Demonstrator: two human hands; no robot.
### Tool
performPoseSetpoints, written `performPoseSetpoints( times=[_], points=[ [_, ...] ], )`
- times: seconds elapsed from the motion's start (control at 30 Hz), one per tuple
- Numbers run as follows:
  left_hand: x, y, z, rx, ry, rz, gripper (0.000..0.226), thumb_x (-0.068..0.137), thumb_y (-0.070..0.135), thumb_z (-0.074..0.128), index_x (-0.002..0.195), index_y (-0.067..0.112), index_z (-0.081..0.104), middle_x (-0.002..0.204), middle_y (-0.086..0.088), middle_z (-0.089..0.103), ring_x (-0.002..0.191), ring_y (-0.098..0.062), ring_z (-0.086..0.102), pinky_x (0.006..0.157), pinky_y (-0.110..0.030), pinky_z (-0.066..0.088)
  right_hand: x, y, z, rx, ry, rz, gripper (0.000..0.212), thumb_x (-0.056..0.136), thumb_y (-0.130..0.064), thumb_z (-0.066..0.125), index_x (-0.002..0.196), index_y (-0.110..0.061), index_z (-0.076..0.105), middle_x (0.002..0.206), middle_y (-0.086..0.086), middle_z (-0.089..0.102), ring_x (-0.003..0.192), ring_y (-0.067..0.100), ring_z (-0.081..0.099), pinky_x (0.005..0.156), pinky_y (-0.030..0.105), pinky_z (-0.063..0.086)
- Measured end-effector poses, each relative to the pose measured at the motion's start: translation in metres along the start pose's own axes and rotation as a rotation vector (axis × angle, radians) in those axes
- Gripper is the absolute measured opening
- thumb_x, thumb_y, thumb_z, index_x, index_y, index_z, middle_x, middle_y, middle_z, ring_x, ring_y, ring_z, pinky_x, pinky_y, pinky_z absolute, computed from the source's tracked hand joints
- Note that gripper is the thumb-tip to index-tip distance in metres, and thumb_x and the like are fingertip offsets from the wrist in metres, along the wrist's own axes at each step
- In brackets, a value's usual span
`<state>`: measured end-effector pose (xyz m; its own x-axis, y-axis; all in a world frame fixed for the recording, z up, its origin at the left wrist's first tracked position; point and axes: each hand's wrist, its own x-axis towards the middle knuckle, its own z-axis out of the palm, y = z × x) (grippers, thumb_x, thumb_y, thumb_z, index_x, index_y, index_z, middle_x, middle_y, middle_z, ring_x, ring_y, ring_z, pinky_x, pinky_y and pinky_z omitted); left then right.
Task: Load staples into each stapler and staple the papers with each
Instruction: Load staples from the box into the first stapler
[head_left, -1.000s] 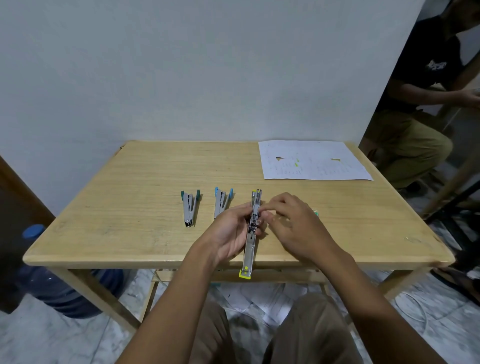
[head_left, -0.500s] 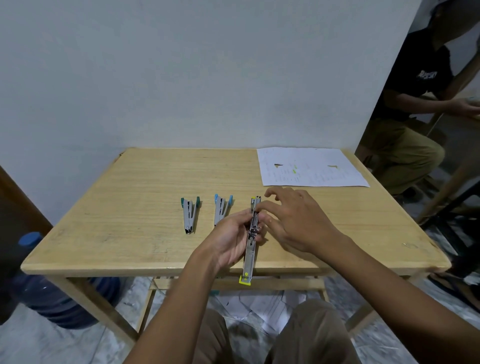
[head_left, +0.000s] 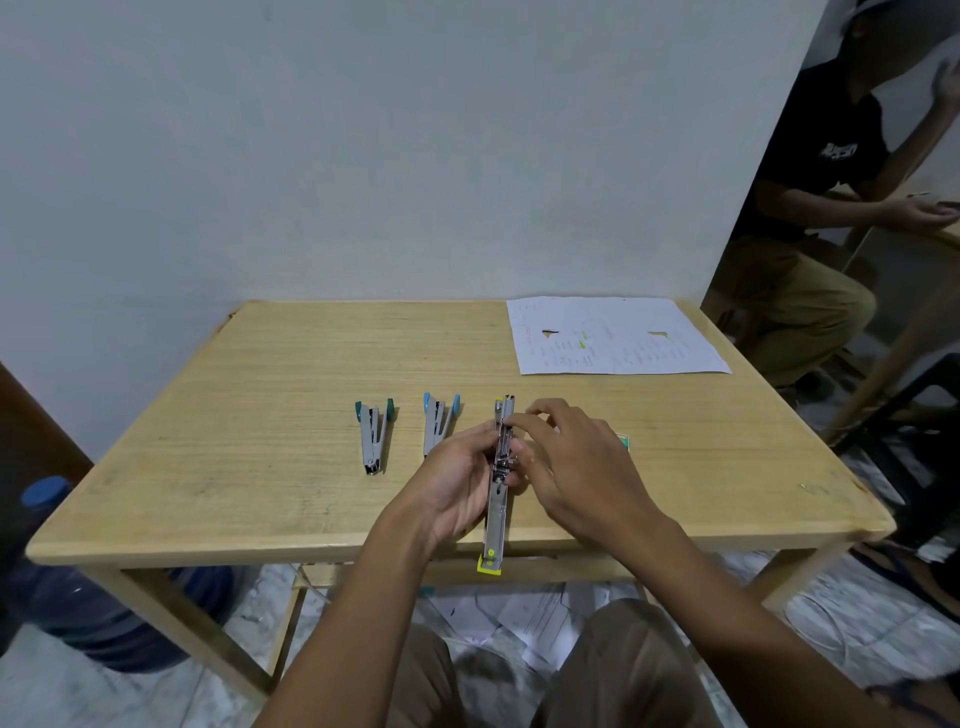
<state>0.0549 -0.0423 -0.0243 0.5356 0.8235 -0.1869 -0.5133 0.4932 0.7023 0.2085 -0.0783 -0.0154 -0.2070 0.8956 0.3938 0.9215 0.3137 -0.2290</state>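
Note:
A grey stapler with yellow ends (head_left: 497, 514) is swung fully open into one long strip above the table's front edge. My left hand (head_left: 451, 483) grips its middle from the left. The fingertips of my right hand (head_left: 571, 462) pinch at its upper half, near the staple channel; whether they hold staples is hidden. Two more grey staplers lie on the table: one with green tips (head_left: 375, 434) and one with blue tips (head_left: 439, 423). A small green-edged staple box (head_left: 625, 440) peeks out behind my right hand. The papers (head_left: 613, 336) lie at the far right corner.
The wooden table (head_left: 249, 415) stands against a white wall. A blue water jug (head_left: 78, 587) sits on the floor at the left. Another person (head_left: 810, 218) sits at the right, beside a dark stool (head_left: 914, 431). Loose papers litter the floor beneath the table.
My right hand lifted with fingers spread half a second ago, then came back down to pinch the stapler's upper half. My left hand kept its grip. The camera tilted slightly.

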Motion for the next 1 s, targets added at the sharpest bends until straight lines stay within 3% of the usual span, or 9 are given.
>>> performPoseSetpoints(
  times=[0.37,0.53,0.63,0.77,0.9,1.0],
  points=[
    [0.005,-0.001,-0.005,-0.031,0.000,-0.020,0.024,0.101,0.009,0.037,0.117,0.000,0.052,0.087,-0.010,0.053,0.068,-0.016,0.049,0.056,-0.027,0.040,0.028,0.027,-0.013,-0.231,0.058,-0.276,0.028,0.096,-0.041,0.051,0.119,-0.031,0.064,0.128,0.001,0.059,0.102,0.021,0.061,0.085,0.039,0.046],
    [0.004,-0.001,-0.004,-0.043,0.011,-0.011,0.024,0.101,0.007,0.037,0.119,-0.001,0.051,0.086,-0.011,0.051,0.068,-0.017,0.048,0.055,-0.027,0.042,0.032,0.031,-0.013,-0.253,0.046,-0.285,0.033,0.096,-0.044,0.050,0.123,-0.031,0.063,0.129,0.001,0.058,0.104,0.022,0.061,0.085,0.040,0.047],
    [0.003,0.000,-0.003,-0.016,0.009,-0.009,0.026,0.101,0.007,0.037,0.117,-0.004,0.054,0.086,-0.011,0.051,0.069,-0.016,0.048,0.055,-0.027,0.042,0.025,0.027,-0.014,-0.115,0.067,-0.208,0.036,0.096,-0.047,0.048,0.125,-0.031,0.062,0.126,-0.002,0.057,0.104,0.018,0.059,0.085,0.039,0.047],
    [0.000,0.001,-0.003,-0.048,0.016,-0.013,0.031,0.103,0.008,0.036,0.125,-0.006,0.052,0.084,-0.013,0.060,0.068,-0.018,0.056,0.056,-0.027,0.045,0.007,0.018,-0.011,0.311,0.072,-0.135,0.029,0.092,-0.049,0.058,0.113,-0.030,0.064,0.109,-0.012,0.059,0.092,0.008,0.060,0.079,0.033,0.052],
    [-0.001,0.002,-0.003,-0.090,0.003,-0.009,0.033,0.103,0.008,0.037,0.127,-0.010,0.051,0.094,-0.021,0.064,0.079,-0.022,0.066,0.062,-0.027,0.056,-0.007,0.007,0.001,0.531,0.132,-0.185,0.016,0.087,-0.029,0.074,0.097,-0.018,0.070,0.091,-0.007,0.066,0.083,0.009,0.063,0.075,0.031,0.052],
    [-0.003,0.002,0.000,-0.081,-0.001,-0.023,0.028,0.102,0.007,0.038,0.123,-0.005,0.052,0.089,-0.020,0.062,0.069,-0.020,0.058,0.055,-0.025,0.049,-0.007,0.005,0.010,0.531,0.257,-0.161,0.009,0.086,-0.016,0.076,0.095,-0.013,0.073,0.087,-0.007,0.068,0.082,0.007,0.063,0.075,0.027,0.051]
  ],
)
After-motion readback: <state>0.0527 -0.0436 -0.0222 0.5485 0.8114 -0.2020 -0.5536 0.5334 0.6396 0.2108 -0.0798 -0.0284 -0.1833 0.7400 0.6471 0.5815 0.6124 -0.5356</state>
